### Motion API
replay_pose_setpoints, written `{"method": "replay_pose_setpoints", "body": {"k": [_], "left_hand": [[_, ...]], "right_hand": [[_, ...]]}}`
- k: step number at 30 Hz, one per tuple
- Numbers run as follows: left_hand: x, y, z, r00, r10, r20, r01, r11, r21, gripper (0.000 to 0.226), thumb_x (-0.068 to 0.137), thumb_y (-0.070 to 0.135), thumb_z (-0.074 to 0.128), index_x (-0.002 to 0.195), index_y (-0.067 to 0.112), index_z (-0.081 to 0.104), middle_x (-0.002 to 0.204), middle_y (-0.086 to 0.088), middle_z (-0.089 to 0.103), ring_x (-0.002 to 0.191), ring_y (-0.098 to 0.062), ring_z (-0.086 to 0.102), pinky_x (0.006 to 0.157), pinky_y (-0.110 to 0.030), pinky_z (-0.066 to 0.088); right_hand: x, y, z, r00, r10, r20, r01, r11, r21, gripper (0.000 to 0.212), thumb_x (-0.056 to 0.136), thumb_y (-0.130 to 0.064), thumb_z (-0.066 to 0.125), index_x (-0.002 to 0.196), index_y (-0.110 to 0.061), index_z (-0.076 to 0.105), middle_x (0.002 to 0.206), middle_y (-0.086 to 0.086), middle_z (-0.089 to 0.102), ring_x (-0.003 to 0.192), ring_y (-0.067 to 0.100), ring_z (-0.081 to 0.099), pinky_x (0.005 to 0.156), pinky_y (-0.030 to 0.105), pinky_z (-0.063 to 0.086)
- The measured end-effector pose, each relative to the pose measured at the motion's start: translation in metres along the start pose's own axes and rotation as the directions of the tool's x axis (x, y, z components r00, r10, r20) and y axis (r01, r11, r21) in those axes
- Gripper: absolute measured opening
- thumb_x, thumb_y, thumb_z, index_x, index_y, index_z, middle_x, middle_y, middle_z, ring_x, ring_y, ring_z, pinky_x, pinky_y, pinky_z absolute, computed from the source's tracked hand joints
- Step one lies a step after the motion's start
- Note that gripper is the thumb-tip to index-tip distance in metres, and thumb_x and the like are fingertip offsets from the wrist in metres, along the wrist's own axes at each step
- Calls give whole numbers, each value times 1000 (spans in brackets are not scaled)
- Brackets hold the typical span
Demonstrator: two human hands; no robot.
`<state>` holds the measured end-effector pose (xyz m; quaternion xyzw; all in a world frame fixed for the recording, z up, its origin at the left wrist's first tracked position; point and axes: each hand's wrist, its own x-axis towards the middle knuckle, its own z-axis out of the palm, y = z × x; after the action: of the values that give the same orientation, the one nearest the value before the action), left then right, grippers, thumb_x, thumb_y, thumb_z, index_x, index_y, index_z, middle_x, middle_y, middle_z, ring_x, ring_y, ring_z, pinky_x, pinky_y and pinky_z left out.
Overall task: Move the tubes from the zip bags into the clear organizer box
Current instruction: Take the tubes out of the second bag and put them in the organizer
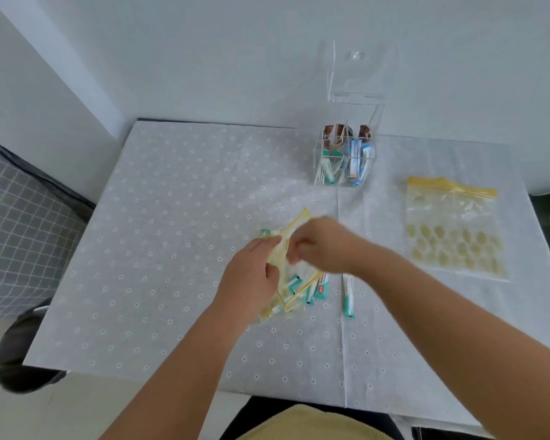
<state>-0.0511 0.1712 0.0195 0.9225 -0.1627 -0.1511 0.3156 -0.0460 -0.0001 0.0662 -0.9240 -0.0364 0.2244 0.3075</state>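
Observation:
A yellow-edged zip bag (pixel 294 228) holding white-and-teal tubes lies at the table's middle. My left hand (pixel 251 277) grips its near side. My right hand (pixel 321 246), blurred, pinches its upper edge. Several tubes (pixel 318 289) poke out beneath the bag, and one tube (pixel 347 295) lies loose to its right. The clear organizer box (pixel 346 160) stands at the back with its lid up; teal, blue and brown tubes fill its compartments. A second zip bag (pixel 454 228) lies flat at the right, with no tubes visible in it.
A white dotted tablecloth (pixel 172 249) covers the table. A white wall runs close behind the box. At the left stand a checked fabric surface (pixel 19 223) and a dark round seat (pixel 23 350). The near table edge is by my lap.

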Motion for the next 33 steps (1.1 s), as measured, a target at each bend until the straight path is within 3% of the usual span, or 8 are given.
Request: {"method": "replay_pose_setpoints", "body": {"k": [3,8,11,15,21,24,28,33], "left_hand": [[2,-2,-2,999,40,12,-41,999,8,55,87,2,45,137,24,50,138,4,54,120,-19,53,101,-34,44],[1,-8,-10,996,81,26,-83,994,76,57,87,-1,44,137,26,50,138,6,54,118,-21,49,102,-32,41],[3,-14,-22,995,102,-5,-101,987,124,59,85,-4,43,135,26,52,137,7,55,110,-24,50,95,-28,40],[6,-14,-30,992,124,-32,-114,971,212,62,83,-9,42,134,24,54,140,11,51,106,-26,46,94,-27,38],[17,-13,-26,994,44,-98,-9,944,331,61,85,-7,45,136,25,50,145,13,44,109,-23,41,76,-30,48],[23,-13,-22,989,-15,-146,67,930,361,57,89,-2,44,138,26,48,147,10,43,113,-25,44,72,-29,43],[32,-12,-19,989,9,-145,30,964,265,52,87,-1,45,135,19,53,138,-1,53,109,-28,56,86,-36,48],[39,-14,-27,987,33,-157,6,970,241,50,87,-2,44,132,17,57,134,-2,57,114,-27,55,91,-37,48]], "right_hand": [[24,9,44,981,44,191,17,951,-307,42,87,2,45,116,-17,68,116,6,65,99,20,63,87,32,53],[47,10,62,962,-33,271,221,677,-702,35,92,-6,49,126,-14,55,120,3,59,88,23,64,56,29,39],[53,21,68,967,-67,245,227,661,-715,42,96,-16,46,138,-20,45,147,5,38,89,25,66,45,27,28],[60,23,71,989,-30,147,124,711,-692,47,99,-28,44,144,-18,36,145,5,40,95,27,66,62,32,41],[66,15,69,989,65,132,30,787,-616,78,92,-10,55,154,-15,8,152,6,33,100,28,64,62,34,48],[74,15,70,990,77,114,2,822,-570,75,93,-19,53,153,-16,10,137,10,51,103,27,63,68,35,50],[84,14,67,971,204,121,-148,920,-363,75,89,-5,45,153,-27,13,130,9,57,83,21,59,54,28,41],[88,18,62,994,106,-16,-101,882,-460,50,93,-4,44,138,-25,45,123,9,55,106,29,58,74,35,46]]}}
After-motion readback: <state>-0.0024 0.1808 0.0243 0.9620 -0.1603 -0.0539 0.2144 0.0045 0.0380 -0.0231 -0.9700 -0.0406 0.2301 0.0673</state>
